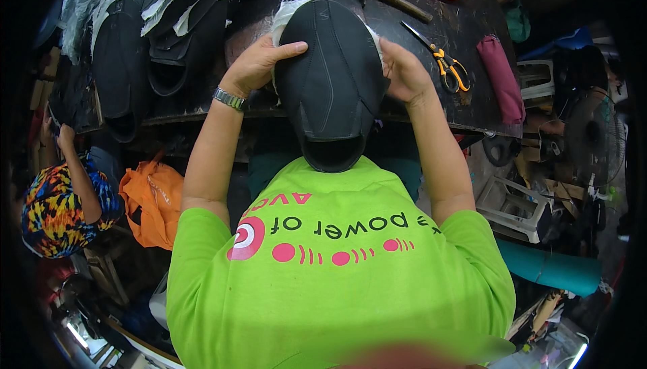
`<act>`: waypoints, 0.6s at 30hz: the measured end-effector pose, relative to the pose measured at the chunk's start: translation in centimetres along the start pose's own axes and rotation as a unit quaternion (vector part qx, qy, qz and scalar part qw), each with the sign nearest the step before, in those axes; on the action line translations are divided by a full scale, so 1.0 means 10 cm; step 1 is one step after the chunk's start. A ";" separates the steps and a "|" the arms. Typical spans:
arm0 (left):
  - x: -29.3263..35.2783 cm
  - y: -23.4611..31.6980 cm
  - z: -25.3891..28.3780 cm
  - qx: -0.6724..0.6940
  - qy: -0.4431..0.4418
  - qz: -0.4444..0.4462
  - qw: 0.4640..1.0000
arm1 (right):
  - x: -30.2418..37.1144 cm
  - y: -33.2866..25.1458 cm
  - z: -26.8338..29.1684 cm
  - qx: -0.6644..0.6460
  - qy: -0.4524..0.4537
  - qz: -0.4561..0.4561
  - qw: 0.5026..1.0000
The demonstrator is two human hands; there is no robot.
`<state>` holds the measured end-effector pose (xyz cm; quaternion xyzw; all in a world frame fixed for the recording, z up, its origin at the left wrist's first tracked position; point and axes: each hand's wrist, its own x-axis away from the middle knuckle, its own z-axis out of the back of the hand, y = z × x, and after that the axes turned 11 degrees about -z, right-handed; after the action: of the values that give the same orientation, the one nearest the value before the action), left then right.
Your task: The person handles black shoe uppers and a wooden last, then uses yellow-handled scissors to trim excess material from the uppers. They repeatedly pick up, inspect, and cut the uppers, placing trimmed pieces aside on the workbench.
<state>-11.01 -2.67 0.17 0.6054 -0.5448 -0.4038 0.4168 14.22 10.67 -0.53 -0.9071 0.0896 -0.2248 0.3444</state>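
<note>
Where the tabletop (465,35) comes close to the person's green shirt (323,308), a black shoe upper (327,66) lies between the two hands, its rounded toe end pointing far and its open collar near, at the chest. The left hand (259,64) holds the left edge, thumb laid across the top face and fingers largely hidden. The right hand (409,72) is half curled at the right edge; whether it grips or merely touches cannot be told. This two-sided placement probably keeps the piece level, and the collar turned toward the body likely steadies its near end. White lining fabric (290,13) projects beyond the far left edge of the toe. Right of the right hand lie orange-handled scissors (439,55), with a hammer (397,4) farther off, both presumably set aside to leave room yet remain reachable. More black uppers (121,59) overhang the near edge at left, apparently grouped apart from the held one.
</note>
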 end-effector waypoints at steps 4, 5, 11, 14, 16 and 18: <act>-0.07 0.03 -0.12 0.007 0.042 -0.038 0.998 | -0.19 -0.13 0.04 -0.008 0.068 0.010 0.998; -0.11 0.03 -0.13 0.017 0.072 -0.048 0.996 | -0.22 -0.13 0.01 -0.007 0.064 0.035 0.997; -0.16 -0.06 -0.09 0.057 0.153 -0.064 0.985 | -0.27 0.00 -0.20 0.010 0.185 0.154 0.971; -0.17 -0.09 -0.04 0.093 0.152 -0.077 0.981 | -0.27 0.06 -0.25 0.021 0.228 0.213 0.950; -0.21 -0.06 0.00 0.087 0.139 -0.088 0.982 | -0.27 0.06 -0.25 0.031 0.229 0.232 0.945; -0.26 0.04 0.06 0.065 0.123 -0.091 0.986 | -0.22 -0.01 -0.22 0.036 0.172 0.182 0.967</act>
<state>-11.87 -0.13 0.43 0.7232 -0.4570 -0.3265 0.4019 11.23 10.20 0.22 -0.8102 0.3028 -0.3144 0.3912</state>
